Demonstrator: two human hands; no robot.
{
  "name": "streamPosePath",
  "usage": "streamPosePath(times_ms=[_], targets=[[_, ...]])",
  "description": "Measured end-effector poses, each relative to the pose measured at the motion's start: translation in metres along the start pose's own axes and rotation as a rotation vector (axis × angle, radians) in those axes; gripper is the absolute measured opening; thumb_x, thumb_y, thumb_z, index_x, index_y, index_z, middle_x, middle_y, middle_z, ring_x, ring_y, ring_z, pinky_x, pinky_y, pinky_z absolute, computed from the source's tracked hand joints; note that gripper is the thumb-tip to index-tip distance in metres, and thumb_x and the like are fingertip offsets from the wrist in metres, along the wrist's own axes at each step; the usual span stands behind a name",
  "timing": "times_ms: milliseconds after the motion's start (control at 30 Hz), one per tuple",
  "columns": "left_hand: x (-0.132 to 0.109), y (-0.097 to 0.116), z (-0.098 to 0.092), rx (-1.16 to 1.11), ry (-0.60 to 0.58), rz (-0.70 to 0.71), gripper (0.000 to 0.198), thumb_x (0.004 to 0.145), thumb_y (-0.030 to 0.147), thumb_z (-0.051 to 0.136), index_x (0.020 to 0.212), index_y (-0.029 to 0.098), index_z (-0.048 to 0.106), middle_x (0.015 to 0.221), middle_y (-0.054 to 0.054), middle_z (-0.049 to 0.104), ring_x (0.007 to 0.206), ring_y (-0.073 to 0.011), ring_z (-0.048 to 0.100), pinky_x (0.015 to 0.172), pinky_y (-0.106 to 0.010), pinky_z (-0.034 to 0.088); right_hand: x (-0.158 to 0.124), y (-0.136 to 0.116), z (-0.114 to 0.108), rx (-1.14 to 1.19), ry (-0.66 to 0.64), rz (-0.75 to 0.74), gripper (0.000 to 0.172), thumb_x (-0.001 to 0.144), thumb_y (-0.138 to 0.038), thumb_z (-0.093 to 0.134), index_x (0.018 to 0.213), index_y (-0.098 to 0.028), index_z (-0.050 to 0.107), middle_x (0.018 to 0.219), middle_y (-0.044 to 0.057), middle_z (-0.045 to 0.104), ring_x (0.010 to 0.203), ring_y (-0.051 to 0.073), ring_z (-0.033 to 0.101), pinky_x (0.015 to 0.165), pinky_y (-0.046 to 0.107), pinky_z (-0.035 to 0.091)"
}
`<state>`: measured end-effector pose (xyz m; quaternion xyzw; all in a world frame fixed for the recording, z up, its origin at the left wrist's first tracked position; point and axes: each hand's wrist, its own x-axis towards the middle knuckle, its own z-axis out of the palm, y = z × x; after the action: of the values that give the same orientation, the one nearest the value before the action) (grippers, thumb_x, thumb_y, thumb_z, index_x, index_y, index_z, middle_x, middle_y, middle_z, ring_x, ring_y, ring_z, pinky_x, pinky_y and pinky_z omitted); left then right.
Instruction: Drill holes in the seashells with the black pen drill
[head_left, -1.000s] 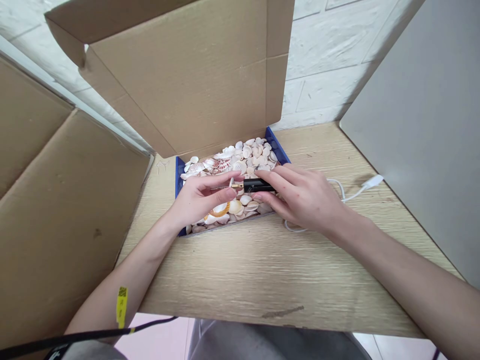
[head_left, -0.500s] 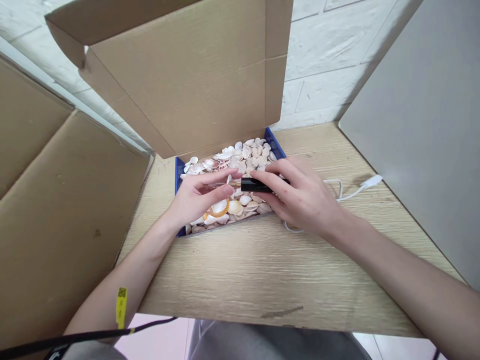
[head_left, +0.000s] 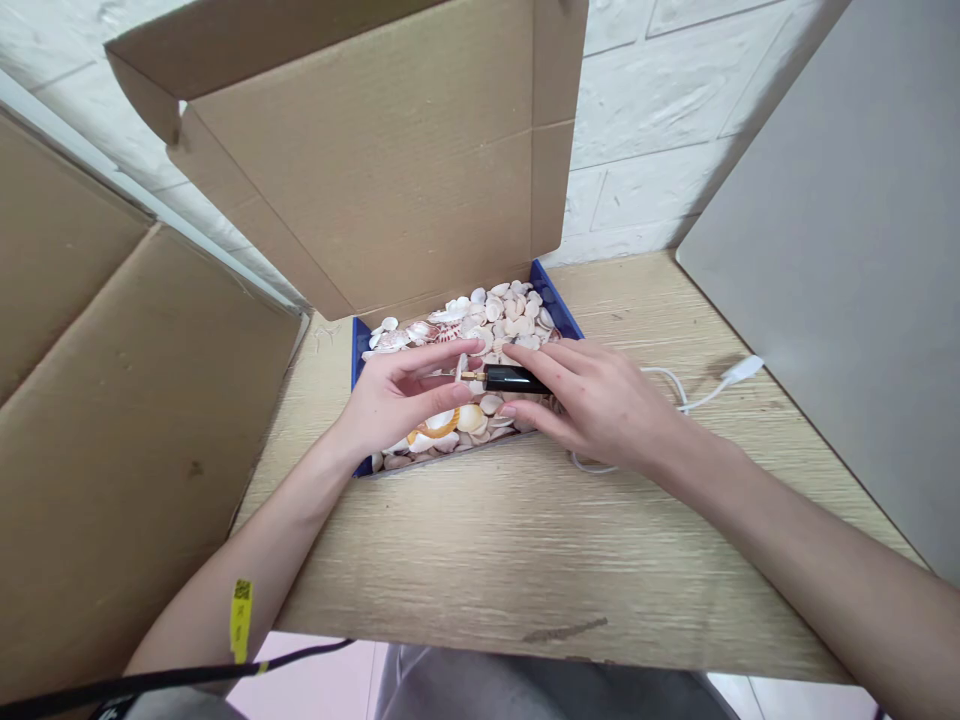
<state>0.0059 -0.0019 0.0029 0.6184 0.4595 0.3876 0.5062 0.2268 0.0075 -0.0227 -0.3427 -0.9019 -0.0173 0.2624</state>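
Note:
My right hand (head_left: 604,400) is wrapped round a small black electric hand drill (head_left: 516,379). The drill lies level, its brass chuck pointing left. Between the thumb and fingers of my left hand (head_left: 386,400) is a small white shell (head_left: 460,368), seen edge-on right at the chuck. A thin bit seems to pass left through the shell, though I cannot tell for sure. Both hands are above a shallow blue-sided box full of pale seashells (head_left: 517,308). Below my left fingers, a ring of yellow-orange cord (head_left: 442,428) rests on the shells.
The box's brown cardboard lid (head_left: 375,170) stands upright against the white brick wall (head_left: 652,110). A white cable with a plug (head_left: 742,369) lies on the wooden table (head_left: 480,550) at right. Cardboard (head_left: 135,430) borders the left side, a grey panel (head_left: 840,250) the right.
My right thumb has moved away from the drill's underside, and my right fingers lie flatter over it. More of the shell and chuck shows now. The view has shifted slightly.

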Motion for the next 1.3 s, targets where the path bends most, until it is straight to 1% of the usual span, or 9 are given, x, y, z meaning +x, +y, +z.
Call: streamPosePath(times_ms=[200,367,500,667,767,867,967,1033,1300], targets=[[0.001,-0.001,-0.003,0.065,-0.016,0.012,0.039,0.072,0.028,0.073,0.11,0.024,0.068,0.116,-0.006,0.068,0.112,-0.0264,0.059,0.093,-0.04,0.051,0.0,0.0,0.0,-0.017,-0.025,-0.004,0.037,0.092,-0.041,0.043,0.114,-0.013,0.054,0.082,0.005,0.064,0.07,0.017,0.057,0.062,0.028,0.039],[0.003,-0.001,-0.006,0.123,-0.103,0.025,0.04,0.075,0.03,0.07,0.115,0.024,0.066,0.125,-0.007,0.062,0.114,-0.0275,0.057,0.086,-0.034,0.053,0.001,0.0,-0.002,-0.07,0.078,-0.045,0.031,0.093,-0.036,0.044,0.107,-0.012,0.057,0.078,0.004,0.061,0.066,0.014,0.053,0.056,0.026,0.036],[0.003,-0.003,-0.008,0.119,-0.113,0.034,0.038,0.084,0.037,0.06,0.12,0.022,0.062,0.126,-0.009,0.061,0.12,-0.0254,0.054,0.09,-0.033,0.05,0.001,0.001,-0.005,-0.142,0.146,-0.095,0.029,0.092,-0.032,0.045,0.11,-0.012,0.056,0.079,0.004,0.061,0.07,0.015,0.054,0.059,0.026,0.038],[0.004,-0.005,-0.007,0.078,-0.099,-0.111,0.044,0.083,0.042,0.06,0.119,0.018,0.062,0.108,-0.011,0.071,0.094,-0.0241,0.068,0.079,-0.033,0.055,-0.001,0.003,-0.007,-0.193,0.163,-0.101,0.026,0.093,-0.03,0.045,0.11,-0.014,0.056,0.083,0.004,0.064,0.072,0.014,0.055,0.061,0.026,0.039],[0.003,-0.005,-0.007,0.067,-0.078,-0.146,0.04,0.079,0.038,0.066,0.114,0.019,0.066,0.104,-0.009,0.072,0.088,-0.023,0.069,0.08,-0.034,0.055,0.0,0.003,-0.007,-0.21,0.151,-0.103,0.025,0.093,-0.029,0.045,0.11,-0.015,0.056,0.084,0.004,0.064,0.073,0.014,0.056,0.061,0.027,0.04],[0.002,-0.006,-0.008,-0.017,-0.09,-0.121,0.042,0.076,0.03,0.071,0.116,0.024,0.064,0.119,-0.008,0.066,0.095,-0.0235,0.068,0.083,-0.036,0.055,0.0,0.003,-0.006,-0.202,0.144,-0.112,0.027,0.092,-0.029,0.046,0.113,-0.014,0.055,0.085,0.004,0.064,0.073,0.014,0.055,0.061,0.027,0.041],[0.001,-0.009,-0.009,-0.113,-0.093,-0.065,0.046,0.075,0.027,0.072,0.12,0.026,0.061,0.126,-0.009,0.061,0.111,-0.0271,0.06,0.088,-0.039,0.053,0.0,0.002,-0.005,-0.179,0.137,-0.114,0.028,0.092,-0.029,0.046,0.114,-0.014,0.054,0.084,0.004,0.063,0.074,0.015,0.055,0.061,0.027,0.041],[0.001,-0.012,-0.01,-0.128,-0.087,-0.047,0.045,0.075,0.028,0.072,0.119,0.025,0.062,0.128,-0.01,0.06,0.117,-0.028,0.056,0.092,-0.039,0.051,-0.001,0.002,-0.005,-0.175,0.131,-0.118,0.028,0.092,-0.029,0.046,0.115,-0.015,0.053,0.084,0.003,0.063,0.075,0.015,0.054,0.062,0.027,0.041],[0.003,-0.011,-0.011,-0.198,-0.139,-0.062,0.049,0.072,0.023,0.075,0.119,0.024,0.062,0.124,-0.01,0.062,0.118,-0.0274,0.056,0.099,-0.042,0.046,-0.001,0.001,-0.006,-0.16,0.114,-0.139,0.028,0.092,-0.028,0.045,0.114,-0.013,0.055,0.084,0.005,0.063,0.075,0.015,0.054,0.062,0.026,0.041]])
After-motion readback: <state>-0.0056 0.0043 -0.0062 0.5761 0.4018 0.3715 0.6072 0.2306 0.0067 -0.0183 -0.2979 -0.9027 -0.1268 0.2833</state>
